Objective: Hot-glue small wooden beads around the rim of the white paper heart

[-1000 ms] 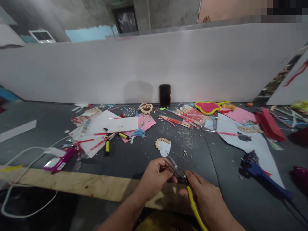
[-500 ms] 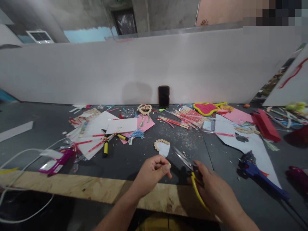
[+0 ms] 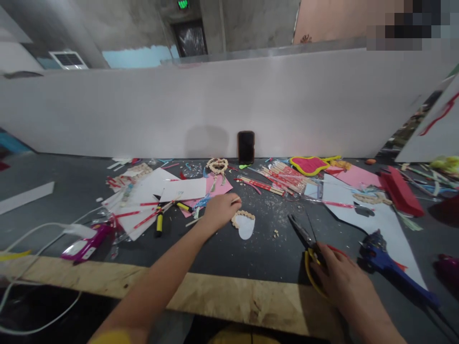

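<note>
My left hand (image 3: 220,211) is stretched forward over the dark table (image 3: 222,248), its fingers pinched on something small I cannot make out, right beside a white heart-shaped piece (image 3: 245,224) rimmed with beige beads. My right hand (image 3: 339,277) rests on the table near the front edge, fingers through the yellow handles of a pair of scissors (image 3: 308,241). The blades are spread apart and point away from me.
A blue glue gun (image 3: 389,265) lies right of my right hand. Papers, red-and-white sticks (image 3: 272,177), a yellow cutter (image 3: 159,222), a beaded heart (image 3: 217,165) and a black phone (image 3: 245,147) against the white board crowd the back. A plywood strip (image 3: 215,298) edges the front.
My left hand has reached forward from near the front edge to the beaded heart piece. My right hand has moved right and set the scissors down on the table, blades now apart.
</note>
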Demonstrator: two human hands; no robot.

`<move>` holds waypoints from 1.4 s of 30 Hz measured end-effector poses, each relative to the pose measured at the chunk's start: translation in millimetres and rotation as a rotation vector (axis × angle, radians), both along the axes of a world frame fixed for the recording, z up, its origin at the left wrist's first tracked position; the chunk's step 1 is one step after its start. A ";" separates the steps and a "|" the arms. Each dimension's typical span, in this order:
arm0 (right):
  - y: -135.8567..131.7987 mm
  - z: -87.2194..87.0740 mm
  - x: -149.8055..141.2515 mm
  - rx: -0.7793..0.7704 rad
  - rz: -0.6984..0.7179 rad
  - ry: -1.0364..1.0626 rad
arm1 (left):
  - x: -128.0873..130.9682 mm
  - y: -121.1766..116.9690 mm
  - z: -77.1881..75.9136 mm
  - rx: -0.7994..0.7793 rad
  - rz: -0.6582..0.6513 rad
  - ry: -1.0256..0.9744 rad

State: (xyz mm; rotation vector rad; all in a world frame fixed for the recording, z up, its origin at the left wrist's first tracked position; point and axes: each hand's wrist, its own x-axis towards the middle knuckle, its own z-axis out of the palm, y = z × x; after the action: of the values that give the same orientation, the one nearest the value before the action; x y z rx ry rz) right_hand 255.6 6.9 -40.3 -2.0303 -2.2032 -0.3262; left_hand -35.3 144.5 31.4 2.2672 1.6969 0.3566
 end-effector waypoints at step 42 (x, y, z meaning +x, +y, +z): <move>-17.7 -9.2 -15.3 0.232 0.181 0.473 | 85.2 -22.3 -17.4 -0.115 -0.457 0.195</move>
State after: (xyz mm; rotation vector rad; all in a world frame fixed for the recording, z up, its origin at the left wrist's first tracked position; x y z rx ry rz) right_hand 240.3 -10.9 -49.4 -1.5759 -1.9306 -0.0652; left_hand 49.9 122.2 14.0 2.5721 1.1821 -0.0624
